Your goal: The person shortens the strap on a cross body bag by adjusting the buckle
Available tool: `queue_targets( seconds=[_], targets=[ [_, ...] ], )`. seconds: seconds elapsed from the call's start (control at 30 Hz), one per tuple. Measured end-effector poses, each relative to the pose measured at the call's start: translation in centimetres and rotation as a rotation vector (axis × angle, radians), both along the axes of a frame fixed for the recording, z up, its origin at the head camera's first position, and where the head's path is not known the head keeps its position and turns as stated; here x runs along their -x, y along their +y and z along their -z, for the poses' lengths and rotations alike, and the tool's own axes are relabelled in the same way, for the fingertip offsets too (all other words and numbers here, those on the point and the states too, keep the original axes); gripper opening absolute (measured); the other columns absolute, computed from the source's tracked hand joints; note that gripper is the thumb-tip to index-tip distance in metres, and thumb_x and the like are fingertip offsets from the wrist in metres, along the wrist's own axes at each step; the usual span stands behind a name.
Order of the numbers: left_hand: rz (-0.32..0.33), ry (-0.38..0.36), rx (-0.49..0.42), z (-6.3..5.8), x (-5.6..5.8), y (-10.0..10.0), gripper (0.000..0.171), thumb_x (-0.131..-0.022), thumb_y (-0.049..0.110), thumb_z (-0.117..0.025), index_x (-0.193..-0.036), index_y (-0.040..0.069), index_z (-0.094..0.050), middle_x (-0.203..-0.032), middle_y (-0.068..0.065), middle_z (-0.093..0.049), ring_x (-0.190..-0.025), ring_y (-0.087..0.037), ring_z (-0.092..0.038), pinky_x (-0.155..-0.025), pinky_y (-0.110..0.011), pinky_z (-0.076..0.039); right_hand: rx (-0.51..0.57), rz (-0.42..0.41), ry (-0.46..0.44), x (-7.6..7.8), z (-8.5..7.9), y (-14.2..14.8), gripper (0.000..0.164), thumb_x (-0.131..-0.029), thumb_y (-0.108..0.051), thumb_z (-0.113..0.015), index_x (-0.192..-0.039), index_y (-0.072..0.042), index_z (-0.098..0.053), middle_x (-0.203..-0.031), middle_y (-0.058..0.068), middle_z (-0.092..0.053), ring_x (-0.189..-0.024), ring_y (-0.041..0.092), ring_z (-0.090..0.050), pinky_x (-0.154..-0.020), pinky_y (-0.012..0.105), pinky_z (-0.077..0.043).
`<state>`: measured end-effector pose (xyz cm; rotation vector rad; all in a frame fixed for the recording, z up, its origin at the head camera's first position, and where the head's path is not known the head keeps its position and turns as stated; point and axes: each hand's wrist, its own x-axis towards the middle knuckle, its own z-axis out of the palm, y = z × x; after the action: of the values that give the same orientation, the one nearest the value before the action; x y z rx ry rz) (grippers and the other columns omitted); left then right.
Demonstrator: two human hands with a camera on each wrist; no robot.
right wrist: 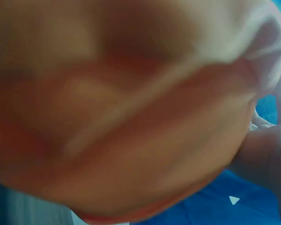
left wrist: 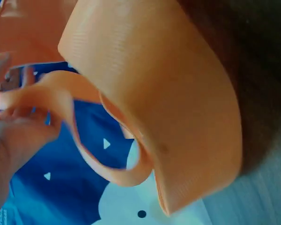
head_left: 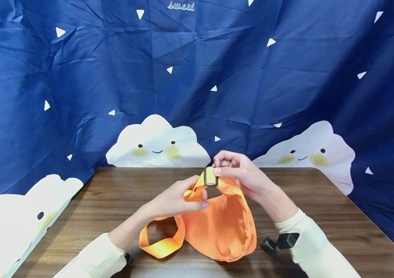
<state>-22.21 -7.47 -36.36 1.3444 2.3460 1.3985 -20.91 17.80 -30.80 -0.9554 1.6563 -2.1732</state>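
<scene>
An orange fabric bag [head_left: 207, 227] hangs over the table below both hands, its opening facing up and right. A black slide buckle [head_left: 211, 183] with yellow webbing through it sits on its strap. My right hand [head_left: 247, 175] pinches the buckle's right side, thumb in front. The left hand [head_left: 170, 199] curls round the orange strap [left wrist: 168, 93] just left of the buckle, thumb below. A loop of this webbing [head_left: 162, 248] droops under the left hand. Bag fabric [right wrist: 131, 140] fills most of the right wrist view and hides the right fingertips there.
A brown wood-grain table [head_left: 124, 193] lies under the work. Behind it hangs a blue curtain [head_left: 183, 96] with white triangles and smiling clouds. Black wrist devices [head_left: 287, 241] are strapped over the pale sleeves.
</scene>
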Motion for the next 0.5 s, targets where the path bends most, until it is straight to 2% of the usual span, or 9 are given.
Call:
queue_targets(
  seconds=[0.1,0.13,0.2,0.27,0.33,0.4,0.47,0.5],
  targets=[
    [-0.063,-0.063,-0.072,-0.1,1.0,-1.2,0.026,-0.095,0.015,-0.073,-0.119,0.017,-0.063,-0.092,-0.003,-0.065,-0.073,-0.019,-0.062,-0.065,-0.03,-0.052,0.116,0.021,-0.025,0.2,-0.5,2.2,0.015,-0.098,0.007,-0.051,-0.098,-0.006,-0.059,-0.086,0.006,-0.063,-0.071,0.014,-0.06,-0.061,0.023,-0.05],
    [-0.096,-0.086,-0.089,-0.2,1.3,-1.9,0.025,-0.096,0.012,-0.071,-0.12,0.015,-0.064,-0.094,-0.003,-0.066,-0.075,-0.018,-0.063,-0.063,-0.029,-0.051,0.17,0.015,-0.05,0.4,-0.5,3.2,0.017,-0.099,0.007,-0.047,-0.099,-0.006,-0.058,-0.086,0.007,-0.064,-0.072,0.015,-0.061,-0.062,0.024,-0.051],
    [-0.139,-0.161,-0.13,-0.3,2.2,-3.9,0.025,-0.098,0.006,-0.066,-0.123,0.009,-0.063,-0.096,-0.006,-0.067,-0.078,-0.018,-0.062,-0.064,-0.027,-0.051,0.253,0.003,-0.108,1.1,-0.5,5.2,0.022,-0.103,0.006,-0.04,-0.1,-0.007,-0.058,-0.088,0.008,-0.066,-0.075,0.017,-0.064,-0.064,0.026,-0.052],
    [-0.162,-0.219,-0.149,-0.6,3.1,-6.0,0.026,-0.098,0.004,-0.064,-0.124,0.006,-0.062,-0.099,-0.007,-0.067,-0.083,-0.017,-0.061,-0.067,-0.025,-0.05,0.288,-0.005,-0.183,2.0,-0.3,7.0,0.025,-0.106,0.005,-0.036,-0.102,-0.008,-0.058,-0.089,0.011,-0.067,-0.077,0.02,-0.066,-0.066,0.029,-0.054],
    [-0.17,-0.206,-0.12,-1.2,4.2,-7.4,0.025,-0.098,0.005,-0.065,-0.123,0.005,-0.062,-0.093,-0.006,-0.065,-0.081,-0.015,-0.058,-0.066,-0.023,-0.047,0.279,0.009,-0.258,2.9,-0.2,8.4,0.026,-0.106,0.004,-0.037,-0.105,-0.009,-0.059,-0.09,0.012,-0.069,-0.078,0.022,-0.068,-0.067,0.031,-0.055],
    [-0.171,-0.131,-0.071,-2.2,5.4,-7.8,0.022,-0.097,0.006,-0.067,-0.119,0.007,-0.064,-0.085,-0.006,-0.061,-0.074,-0.015,-0.053,-0.064,-0.023,-0.043,0.228,0.05,-0.291,3.6,-0.3,9.3,0.025,-0.106,0.004,-0.04,-0.106,-0.01,-0.06,-0.091,0.011,-0.069,-0.078,0.021,-0.067,-0.068,0.031,-0.055],
    [-0.211,0.033,-0.007,-3.4,6.7,-7.7,0.018,-0.095,0.006,-0.068,-0.112,0.01,-0.068,-0.08,-0.004,-0.058,-0.068,-0.015,-0.049,-0.06,-0.025,-0.04,0.159,0.087,-0.288,3.9,-0.9,9.9,0.024,-0.105,0.005,-0.041,-0.108,-0.01,-0.06,-0.091,0.009,-0.067,-0.076,0.02,-0.066,-0.068,0.031,-0.054],
    [-0.252,0.128,0.019,-4.0,7.4,-7.6,0.018,-0.092,0.004,-0.068,-0.109,0.01,-0.07,-0.079,-0.004,-0.058,-0.067,-0.016,-0.049,-0.06,-0.026,-0.04,0.12,0.095,-0.273,3.9,-1.4,10.1,0.023,-0.105,0.005,-0.041,-0.108,-0.01,-0.059,-0.09,0.009,-0.066,-0.075,0.02,-0.065,-0.067,0.03,-0.054]
  ],
)
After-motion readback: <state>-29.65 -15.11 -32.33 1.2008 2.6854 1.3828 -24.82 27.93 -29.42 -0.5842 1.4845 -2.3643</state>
